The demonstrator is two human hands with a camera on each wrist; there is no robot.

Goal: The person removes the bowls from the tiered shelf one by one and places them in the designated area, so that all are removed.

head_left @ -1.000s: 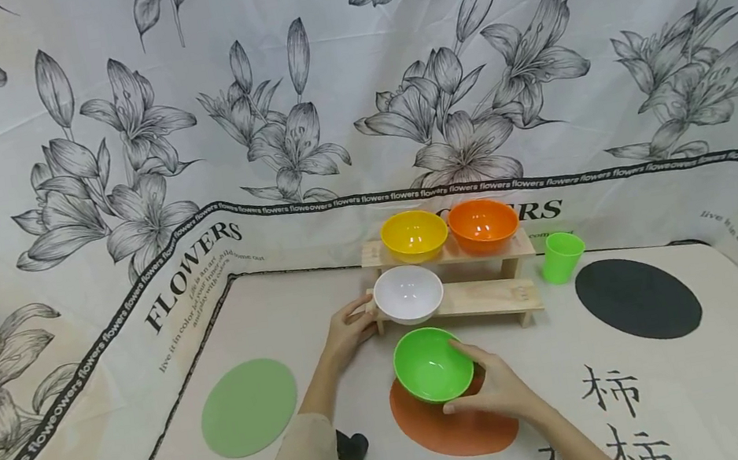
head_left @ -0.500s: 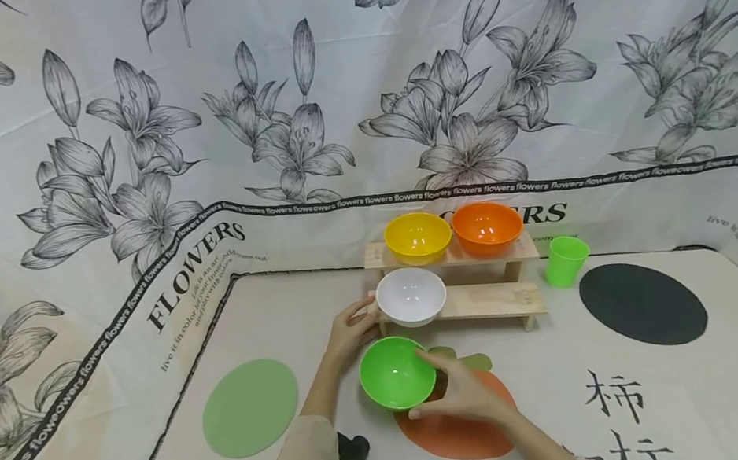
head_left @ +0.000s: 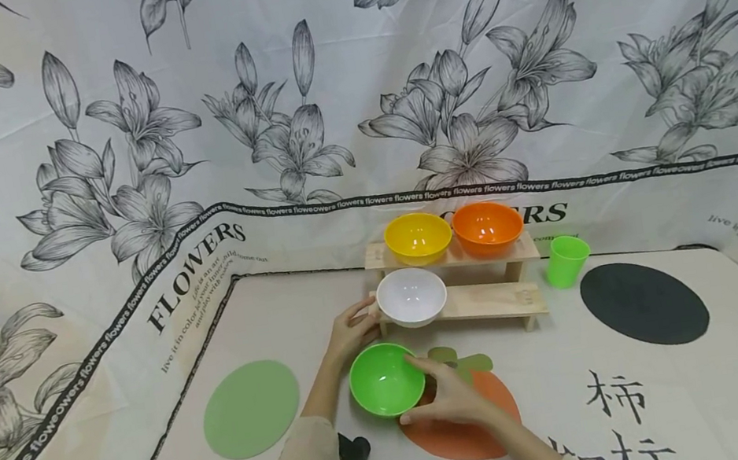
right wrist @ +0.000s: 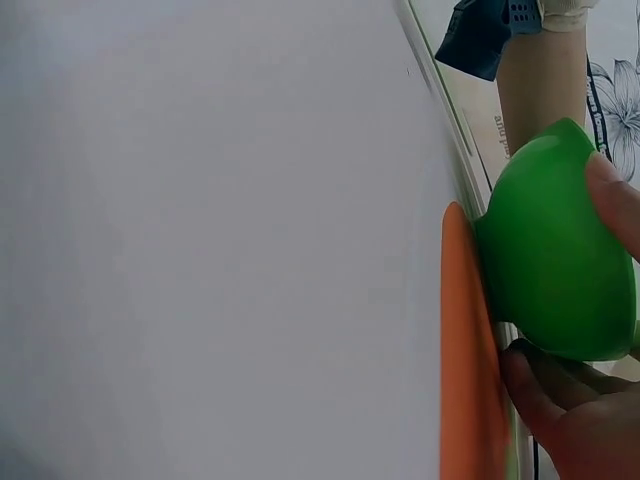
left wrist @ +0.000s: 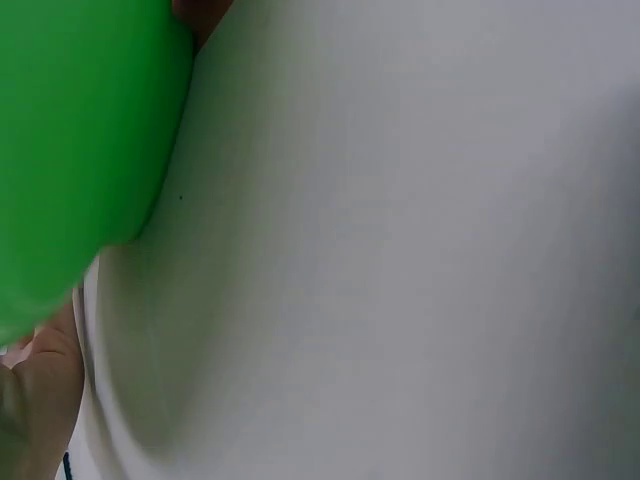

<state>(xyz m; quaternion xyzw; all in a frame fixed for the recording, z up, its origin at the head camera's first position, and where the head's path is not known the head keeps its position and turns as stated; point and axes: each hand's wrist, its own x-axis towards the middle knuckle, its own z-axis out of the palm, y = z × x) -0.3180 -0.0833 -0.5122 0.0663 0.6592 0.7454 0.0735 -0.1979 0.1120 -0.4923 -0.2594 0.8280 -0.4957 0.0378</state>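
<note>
My right hand (head_left: 447,397) grips a green bowl (head_left: 386,378) from its right side, thumb and fingers spread along the rim and wall. In the right wrist view the green bowl (right wrist: 560,250) sits low, close over the tabletop. My left hand (head_left: 350,334) holds the left end of a two-tier wooden stand (head_left: 494,300), its fingers right beside a white bowl (head_left: 412,297) on the lower tier. On the upper tier stand a yellow bowl (head_left: 418,238) and an orange bowl (head_left: 487,228). The left wrist view shows the green bowl's wall (left wrist: 80,150) at close range.
A green cup (head_left: 567,261) stands right of the stand. Flat on the table lie a dark oval (head_left: 645,302), a light green oval (head_left: 251,409) and an orange persimmon print (head_left: 470,429). A small black object (head_left: 355,450) is near my left forearm. A flowered cloth (head_left: 299,145) hangs behind.
My right hand has moved the green bowl left, off the orange print and toward the left forearm, slowing by now. My left hand has stayed at the stand's end.
</note>
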